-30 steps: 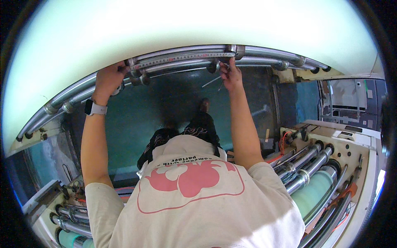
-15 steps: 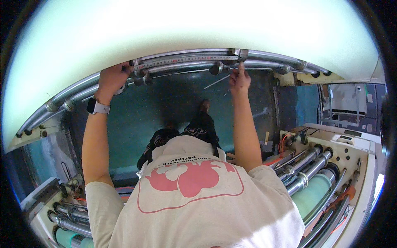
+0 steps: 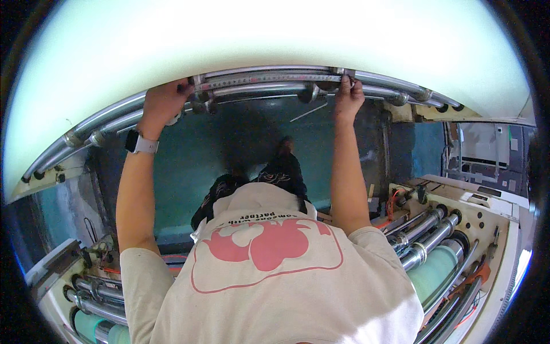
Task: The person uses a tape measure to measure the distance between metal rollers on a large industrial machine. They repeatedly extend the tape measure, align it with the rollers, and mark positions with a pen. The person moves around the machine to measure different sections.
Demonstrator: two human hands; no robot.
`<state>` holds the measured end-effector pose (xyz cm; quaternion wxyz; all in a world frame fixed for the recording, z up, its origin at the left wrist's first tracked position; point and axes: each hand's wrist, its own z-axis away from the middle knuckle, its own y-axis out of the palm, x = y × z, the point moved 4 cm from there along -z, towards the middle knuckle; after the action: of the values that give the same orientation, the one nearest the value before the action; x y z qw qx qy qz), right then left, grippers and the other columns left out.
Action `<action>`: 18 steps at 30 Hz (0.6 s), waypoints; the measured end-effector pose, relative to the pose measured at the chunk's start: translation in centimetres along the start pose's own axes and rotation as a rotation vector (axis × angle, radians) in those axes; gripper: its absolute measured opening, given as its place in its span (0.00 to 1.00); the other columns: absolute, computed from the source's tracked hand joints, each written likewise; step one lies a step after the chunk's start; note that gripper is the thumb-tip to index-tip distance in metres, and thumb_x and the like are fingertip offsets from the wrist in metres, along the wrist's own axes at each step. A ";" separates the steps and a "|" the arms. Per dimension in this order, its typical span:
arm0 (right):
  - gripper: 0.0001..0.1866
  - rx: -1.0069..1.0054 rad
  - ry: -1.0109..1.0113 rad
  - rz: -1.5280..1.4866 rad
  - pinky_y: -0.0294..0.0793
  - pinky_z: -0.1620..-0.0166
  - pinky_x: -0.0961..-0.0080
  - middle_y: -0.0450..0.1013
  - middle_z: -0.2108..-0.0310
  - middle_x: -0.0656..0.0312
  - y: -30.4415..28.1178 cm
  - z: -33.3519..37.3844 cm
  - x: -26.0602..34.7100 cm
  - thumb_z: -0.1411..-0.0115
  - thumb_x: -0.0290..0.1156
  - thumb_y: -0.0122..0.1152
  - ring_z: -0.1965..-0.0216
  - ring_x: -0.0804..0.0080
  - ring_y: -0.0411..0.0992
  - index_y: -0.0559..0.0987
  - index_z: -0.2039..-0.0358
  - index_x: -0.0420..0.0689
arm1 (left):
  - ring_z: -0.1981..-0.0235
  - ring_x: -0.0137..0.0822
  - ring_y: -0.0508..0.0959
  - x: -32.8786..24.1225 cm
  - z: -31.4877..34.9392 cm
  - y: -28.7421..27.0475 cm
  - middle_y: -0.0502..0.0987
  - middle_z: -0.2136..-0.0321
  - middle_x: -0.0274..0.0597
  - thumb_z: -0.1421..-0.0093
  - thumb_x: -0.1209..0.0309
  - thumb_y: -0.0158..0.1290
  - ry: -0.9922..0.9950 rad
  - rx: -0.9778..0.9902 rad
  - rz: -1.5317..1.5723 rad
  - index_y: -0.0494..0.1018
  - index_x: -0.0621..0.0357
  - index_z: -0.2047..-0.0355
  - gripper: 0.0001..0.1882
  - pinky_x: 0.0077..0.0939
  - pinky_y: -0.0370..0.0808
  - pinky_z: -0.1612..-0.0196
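Note:
A tape measure's graduated strip (image 3: pixel 269 78) is stretched along parallel metal rods, between two metal collars. My left hand (image 3: pixel 164 106), a watch on its wrist, is closed at the strip's left end beside the left collar (image 3: pixel 198 81). Its fingertips are partly hidden, and the tape's case cannot be made out. At the strip's right end my right hand (image 3: pixel 348 100) pinches it with thumb and finger, right under the right collar (image 3: pixel 344 73). Below the strip runs a second metal rod (image 3: pixel 263 90) carrying more collars and small wheels.
A large white, brightly lit surface (image 3: pixel 275 34) lies beyond the rods. Behind me on the right stands a machine with metal rollers (image 3: pixel 429 238) and a green roller (image 3: pixel 432 274); similar rollers (image 3: pixel 97 304) are behind left. A thin pale stick (image 3: pixel 308 112) shows near the green floor.
My view has shifted slightly, so rods and collars appear further right. My right hand has come up closer to the right collar and the strip's end. My left hand stays by the left collar.

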<state>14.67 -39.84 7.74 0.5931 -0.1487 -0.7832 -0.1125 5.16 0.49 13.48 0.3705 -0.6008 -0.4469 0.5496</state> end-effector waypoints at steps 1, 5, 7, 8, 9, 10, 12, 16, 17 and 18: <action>0.05 -0.011 0.021 -0.008 0.53 0.80 0.86 0.63 0.83 0.73 0.8 0.4 0.7 0.46 0.32 0.56 0.82 0.86 0.55 0.74 0.72 0.45 | 0.72 0.45 0.74 -0.1 0.1 -0.2 0.74 0.76 0.43 0.52 0.60 0.52 0.016 -0.006 -0.015 0.73 0.52 0.73 0.11 0.37 0.71 0.68; 0.06 0.028 0.058 -0.170 0.59 0.76 0.85 0.68 0.78 0.70 0.7 -0.1 -0.4 0.46 0.29 0.55 0.78 0.83 0.61 0.75 0.69 0.42 | 0.71 0.46 0.74 0.3 0.1 0.3 0.75 0.75 0.44 0.51 0.60 0.50 0.053 -0.054 -0.086 0.73 0.51 0.73 0.10 0.38 0.71 0.68; 0.05 -0.032 -0.009 0.002 0.58 0.78 0.86 0.68 0.79 0.70 0.4 -0.1 -0.1 0.46 0.30 0.55 0.80 0.84 0.60 0.74 0.72 0.41 | 0.70 0.45 0.74 0.1 -0.2 0.3 0.75 0.74 0.44 0.51 0.61 0.49 0.012 0.019 -0.041 0.73 0.51 0.73 0.10 0.38 0.71 0.68; 0.06 0.029 -0.079 -0.005 0.56 0.79 0.86 0.66 0.81 0.71 0.2 -0.3 0.0 0.45 0.31 0.55 0.81 0.85 0.58 0.74 0.73 0.42 | 0.70 0.45 0.74 -0.2 0.0 -0.1 0.75 0.74 0.44 0.51 0.61 0.49 0.025 -0.010 -0.023 0.73 0.52 0.73 0.10 0.38 0.71 0.67; 0.06 0.012 -0.057 0.038 0.54 0.80 0.87 0.65 0.82 0.72 -0.3 -0.7 -0.9 0.45 0.32 0.55 0.82 0.86 0.57 0.73 0.74 0.43 | 0.70 0.45 0.74 -0.5 0.2 -0.5 0.75 0.74 0.44 0.51 0.61 0.49 0.039 -0.039 -0.005 0.73 0.52 0.73 0.10 0.38 0.71 0.67; 0.07 0.019 -0.081 0.027 0.54 0.80 0.87 0.64 0.82 0.72 -0.2 -0.9 -0.8 0.45 0.32 0.55 0.82 0.86 0.57 0.73 0.74 0.43 | 0.70 0.45 0.74 -0.8 0.4 -0.8 0.75 0.74 0.44 0.51 0.62 0.49 0.057 -0.070 0.018 0.74 0.52 0.74 0.10 0.38 0.71 0.67; 0.07 0.033 -0.080 0.078 0.50 0.83 0.88 0.62 0.84 0.73 -0.2 -0.9 -0.8 0.45 0.33 0.55 0.85 0.87 0.54 0.71 0.75 0.45 | 0.70 0.45 0.74 -0.6 0.2 -0.8 0.75 0.74 0.44 0.51 0.62 0.49 0.019 -0.004 -0.006 0.74 0.52 0.74 0.10 0.38 0.71 0.67; 0.07 0.060 0.028 -0.081 0.49 0.84 0.87 0.60 0.85 0.74 0.6 -0.1 0.2 0.45 0.33 0.55 0.86 0.87 0.53 0.70 0.76 0.46 | 0.69 0.44 0.74 -0.9 0.1 -1.3 0.75 0.74 0.43 0.51 0.62 0.49 -0.022 0.064 -0.019 0.73 0.53 0.75 0.10 0.37 0.70 0.67; 0.06 0.066 0.023 -0.067 0.50 0.83 0.87 0.62 0.84 0.73 0.5 -0.2 0.1 0.45 0.33 0.55 0.85 0.87 0.54 0.71 0.74 0.45 | 0.68 0.44 0.74 -1.0 0.2 -1.4 0.75 0.74 0.43 0.51 0.62 0.49 -0.019 0.069 -0.021 0.73 0.53 0.75 0.10 0.37 0.70 0.66; 0.06 0.072 0.019 -0.053 0.51 0.82 0.87 0.63 0.83 0.72 0.2 -0.4 -0.2 0.45 0.32 0.55 0.84 0.87 0.55 0.72 0.73 0.44 | 0.68 0.44 0.74 -0.9 0.1 -1.1 0.75 0.74 0.43 0.51 0.62 0.49 -0.006 0.054 -0.017 0.73 0.53 0.75 0.10 0.37 0.70 0.66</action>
<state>15.17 -39.83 7.68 0.6024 -0.1052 -0.7848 -0.1012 4.88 0.04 14.80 0.3900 -0.5852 -0.4383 0.5598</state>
